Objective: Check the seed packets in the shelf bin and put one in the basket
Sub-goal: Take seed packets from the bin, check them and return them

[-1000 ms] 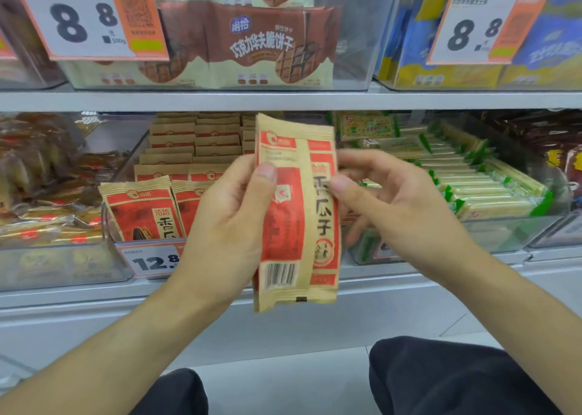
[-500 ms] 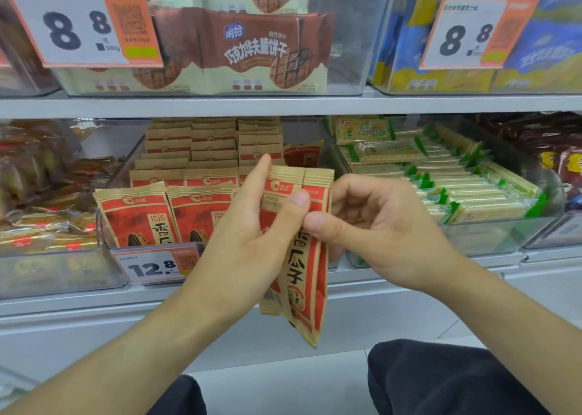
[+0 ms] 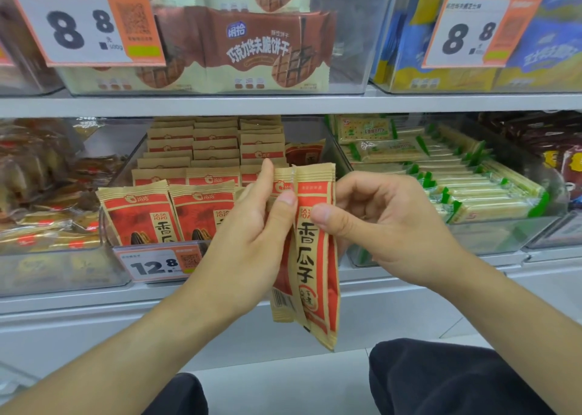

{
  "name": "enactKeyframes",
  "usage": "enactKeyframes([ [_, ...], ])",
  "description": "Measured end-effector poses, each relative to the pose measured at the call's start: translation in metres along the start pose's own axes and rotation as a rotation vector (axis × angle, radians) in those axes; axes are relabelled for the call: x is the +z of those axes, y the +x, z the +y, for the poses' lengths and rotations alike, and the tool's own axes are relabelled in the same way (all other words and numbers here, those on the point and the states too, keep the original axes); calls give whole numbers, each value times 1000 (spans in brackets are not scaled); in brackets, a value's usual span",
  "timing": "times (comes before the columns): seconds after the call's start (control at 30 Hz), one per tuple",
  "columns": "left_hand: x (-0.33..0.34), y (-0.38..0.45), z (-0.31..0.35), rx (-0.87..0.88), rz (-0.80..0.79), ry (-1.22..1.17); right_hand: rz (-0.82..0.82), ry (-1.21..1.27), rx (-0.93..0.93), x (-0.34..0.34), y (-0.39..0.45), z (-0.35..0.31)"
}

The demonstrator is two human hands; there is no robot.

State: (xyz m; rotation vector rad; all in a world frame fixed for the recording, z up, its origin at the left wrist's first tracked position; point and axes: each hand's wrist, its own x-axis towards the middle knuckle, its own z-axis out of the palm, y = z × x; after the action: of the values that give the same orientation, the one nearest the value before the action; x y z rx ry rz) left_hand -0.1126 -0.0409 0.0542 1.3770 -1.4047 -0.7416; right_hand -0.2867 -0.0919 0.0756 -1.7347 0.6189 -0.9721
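The person is holding a seed packet [image 3: 316, 251] up in front of the shelf bin [image 3: 108, 225], both hands on it. The left hand [image 3: 252, 244] is gripping the packet's left side, thumb pressing across the upper front, index finger pointing up behind it. The right hand [image 3: 381, 225] is pinching the upper right part, thumb on the front, other fingers curling behind. The packet is hanging upright, folded or creased lengthwise: tan kraft-paper edges, red panel, big black characters running down the front, a barcode showing at the lower left flap. Matching packets [image 3: 138, 213] are standing in rows in the clear bin just behind, above a 12.8 price tag [image 3: 159, 265]. Green-wrapped biscuit packs [image 3: 472, 194] are filling the bin to the right. The basket is out of view.
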Motion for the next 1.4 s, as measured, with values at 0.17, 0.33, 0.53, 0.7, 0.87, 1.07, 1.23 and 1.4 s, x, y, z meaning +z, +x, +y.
enactKeyframes([
  [0.17,-1,-3,0,23,-72,-76,154,39,48,-9,3,-3],
  [0.33,-5,-7,-1,93,-212,106,401,140,47,-22,9,0],
  [0.53,-6,-2,-6,108,-182,26,217,138,13,-24,5,1],
  [0.7,-6,-1,-7,99,-189,-30,211,57,-22,-24,4,3],
  [0.87,-12,1,-6,85,-231,-100,189,74,-14,-24,4,3],
  [1.07,-15,-1,0,81,-293,-155,189,95,-26,-25,4,5],
  [1.23,-12,-9,5,171,-279,89,42,165,-111,-23,3,6],
  [1.4,-18,-6,2,244,-290,359,220,-65,-172,-43,9,15],
])
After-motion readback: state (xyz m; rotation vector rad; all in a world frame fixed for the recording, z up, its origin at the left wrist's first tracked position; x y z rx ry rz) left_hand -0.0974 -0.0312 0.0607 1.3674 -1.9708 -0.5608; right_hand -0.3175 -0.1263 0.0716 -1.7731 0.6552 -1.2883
